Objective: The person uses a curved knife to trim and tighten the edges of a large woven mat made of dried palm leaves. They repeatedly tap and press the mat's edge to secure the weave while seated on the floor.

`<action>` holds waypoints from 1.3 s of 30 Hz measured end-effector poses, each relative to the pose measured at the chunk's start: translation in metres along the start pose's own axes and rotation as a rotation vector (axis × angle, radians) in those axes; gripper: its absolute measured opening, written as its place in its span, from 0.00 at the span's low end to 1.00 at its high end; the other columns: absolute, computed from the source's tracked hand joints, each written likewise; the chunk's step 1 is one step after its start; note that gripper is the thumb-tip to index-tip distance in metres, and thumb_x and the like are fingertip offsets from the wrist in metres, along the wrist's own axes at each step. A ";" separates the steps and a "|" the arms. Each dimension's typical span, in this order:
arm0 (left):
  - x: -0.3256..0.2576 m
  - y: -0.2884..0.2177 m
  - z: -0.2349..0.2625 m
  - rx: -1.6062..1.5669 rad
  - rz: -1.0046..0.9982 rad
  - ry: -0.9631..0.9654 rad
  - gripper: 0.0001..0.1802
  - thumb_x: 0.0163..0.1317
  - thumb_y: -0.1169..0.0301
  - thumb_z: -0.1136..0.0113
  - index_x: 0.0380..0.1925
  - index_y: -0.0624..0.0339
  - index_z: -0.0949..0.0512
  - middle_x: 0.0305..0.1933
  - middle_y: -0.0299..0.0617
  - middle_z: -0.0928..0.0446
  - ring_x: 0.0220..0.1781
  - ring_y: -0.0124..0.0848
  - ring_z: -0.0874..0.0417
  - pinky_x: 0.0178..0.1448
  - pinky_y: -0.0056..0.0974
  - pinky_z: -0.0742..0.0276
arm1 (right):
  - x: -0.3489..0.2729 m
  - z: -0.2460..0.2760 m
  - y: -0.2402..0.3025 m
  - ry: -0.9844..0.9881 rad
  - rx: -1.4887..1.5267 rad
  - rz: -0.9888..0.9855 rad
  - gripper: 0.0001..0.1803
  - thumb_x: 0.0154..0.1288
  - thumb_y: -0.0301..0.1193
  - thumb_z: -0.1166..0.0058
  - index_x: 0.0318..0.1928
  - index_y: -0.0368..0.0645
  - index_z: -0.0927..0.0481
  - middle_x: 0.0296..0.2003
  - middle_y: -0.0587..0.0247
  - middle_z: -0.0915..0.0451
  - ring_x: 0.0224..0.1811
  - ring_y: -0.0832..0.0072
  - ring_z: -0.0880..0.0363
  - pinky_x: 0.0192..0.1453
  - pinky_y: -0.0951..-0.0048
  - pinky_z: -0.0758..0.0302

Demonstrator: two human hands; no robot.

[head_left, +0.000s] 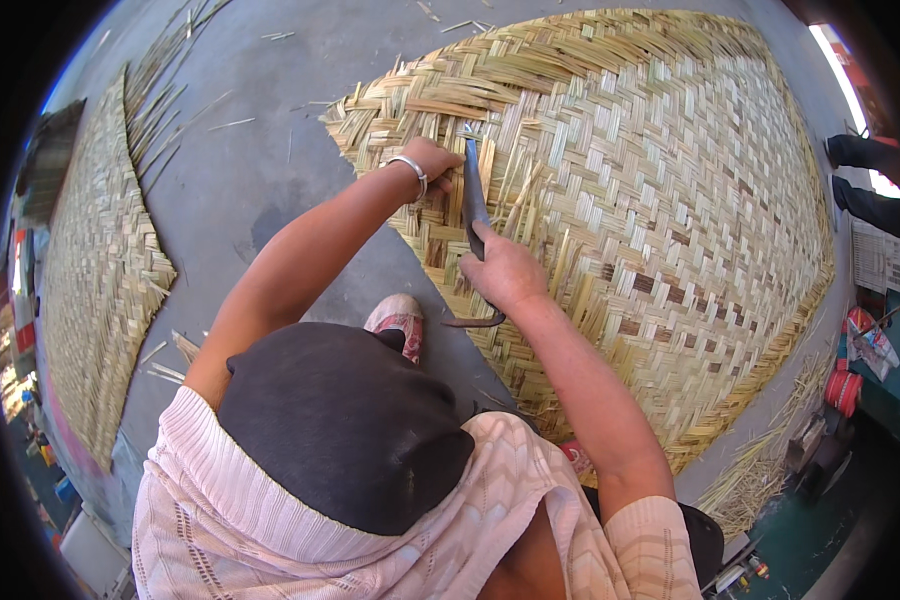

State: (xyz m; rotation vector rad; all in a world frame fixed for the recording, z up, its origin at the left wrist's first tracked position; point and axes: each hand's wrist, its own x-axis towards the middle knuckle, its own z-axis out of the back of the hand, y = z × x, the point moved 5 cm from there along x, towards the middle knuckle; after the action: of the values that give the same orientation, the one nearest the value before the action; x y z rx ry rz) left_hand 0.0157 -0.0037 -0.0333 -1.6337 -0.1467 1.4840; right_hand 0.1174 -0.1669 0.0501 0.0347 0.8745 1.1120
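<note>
A large mat woven from flat, pale yellow-green strips [610, 200] spreads on the floor before me, with some darker brown strips in its weave. My right hand [508, 272] is wrapped round a long dark metal knife [476, 195] with a hooked lower end. Its narrow blade points away from me, over the mat's left part. Just left of the blade, my left hand [436, 160], with a silver bangle at the wrist, is closed low against the weave. Whatever its fingers pinch is hidden. Loose strip ends [520, 190] stick up beside the knife.
Another woven mat [105, 270] lies at the left, loose strips [160, 120] beyond it. My shoe [398, 318] rests by the large mat's near edge. A person's dark-clothed legs [870, 180] show at the far right. Straw scraps [760, 480] and a red-and-white bag [870, 345] lie at the right.
</note>
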 end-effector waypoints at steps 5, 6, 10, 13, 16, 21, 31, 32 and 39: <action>-0.008 -0.003 0.003 0.369 -0.171 -0.010 0.20 0.57 0.55 0.30 0.28 0.65 0.18 0.20 0.41 0.20 0.18 0.29 0.18 0.24 0.35 0.22 | 0.000 0.000 0.001 0.017 -0.039 -0.003 0.28 0.60 0.42 0.48 0.61 0.51 0.29 0.42 0.49 0.17 0.47 0.53 0.18 0.52 0.53 0.22; -0.013 -0.001 0.004 0.472 -0.233 -0.024 0.21 0.57 0.54 0.30 0.28 0.65 0.18 0.20 0.41 0.20 0.17 0.28 0.18 0.24 0.35 0.22 | 0.001 0.000 0.001 0.021 -0.049 -0.006 0.29 0.60 0.42 0.48 0.62 0.51 0.29 0.42 0.49 0.17 0.47 0.52 0.18 0.51 0.52 0.22; -0.029 0.004 0.004 0.678 -0.475 -0.182 0.23 0.56 0.48 0.33 0.30 0.59 0.18 0.25 0.44 0.18 0.26 0.38 0.16 0.35 0.43 0.21 | -0.008 0.006 0.000 0.039 -0.069 0.017 0.30 0.59 0.41 0.48 0.63 0.50 0.30 0.40 0.48 0.17 0.45 0.51 0.18 0.49 0.51 0.22; -0.028 0.010 -0.001 0.812 -0.465 -0.263 0.23 0.58 0.46 0.37 0.31 0.56 0.19 0.30 0.47 0.17 0.36 0.46 0.16 0.43 0.48 0.23 | -0.037 0.015 -0.013 0.138 -0.174 0.004 0.30 0.58 0.40 0.48 0.62 0.50 0.29 0.39 0.47 0.17 0.44 0.51 0.18 0.48 0.50 0.22; -0.021 0.010 -0.005 0.891 -0.472 -0.300 0.22 0.59 0.47 0.39 0.33 0.56 0.19 0.32 0.48 0.17 0.37 0.46 0.16 0.44 0.47 0.22 | -0.075 0.031 -0.035 0.204 -0.169 -0.005 0.31 0.58 0.40 0.48 0.64 0.49 0.29 0.39 0.45 0.17 0.42 0.54 0.17 0.48 0.54 0.22; -0.016 0.008 0.006 0.614 -0.499 -0.350 0.20 0.63 0.51 0.42 0.41 0.56 0.18 0.38 0.50 0.16 0.40 0.47 0.16 0.49 0.48 0.22 | -0.084 0.051 -0.055 0.160 0.306 0.023 0.33 0.61 0.37 0.44 0.67 0.46 0.31 0.35 0.53 0.18 0.37 0.68 0.19 0.49 0.68 0.23; -0.015 0.000 -0.027 0.082 -0.135 0.147 0.19 0.61 0.69 0.36 0.51 0.63 0.23 0.31 0.40 0.19 0.22 0.25 0.19 0.25 0.32 0.21 | -0.077 0.047 -0.045 0.307 0.967 -0.052 0.32 0.66 0.31 0.43 0.70 0.43 0.34 0.16 0.79 0.37 0.14 0.87 0.42 0.17 0.80 0.43; -0.017 0.000 -0.024 0.072 -0.119 0.162 0.18 0.61 0.69 0.36 0.51 0.63 0.22 0.30 0.39 0.19 0.21 0.25 0.20 0.25 0.31 0.21 | -0.076 0.044 -0.042 0.319 0.982 -0.043 0.32 0.66 0.31 0.43 0.70 0.43 0.35 0.16 0.78 0.37 0.15 0.87 0.41 0.18 0.80 0.42; -0.027 0.012 -0.030 0.015 -0.094 0.221 0.12 0.61 0.65 0.33 0.37 0.61 0.19 0.23 0.36 0.20 0.18 0.22 0.21 0.20 0.29 0.29 | -0.064 0.029 -0.045 0.270 1.120 -0.067 0.32 0.67 0.32 0.45 0.70 0.42 0.36 0.20 0.77 0.36 0.14 0.88 0.43 0.17 0.80 0.44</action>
State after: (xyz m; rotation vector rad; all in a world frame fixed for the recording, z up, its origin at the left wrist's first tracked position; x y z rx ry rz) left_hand 0.0280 -0.0433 -0.0252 -1.7425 -0.0871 1.2224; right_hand 0.1599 -0.2276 0.0881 0.7850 1.6379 0.4491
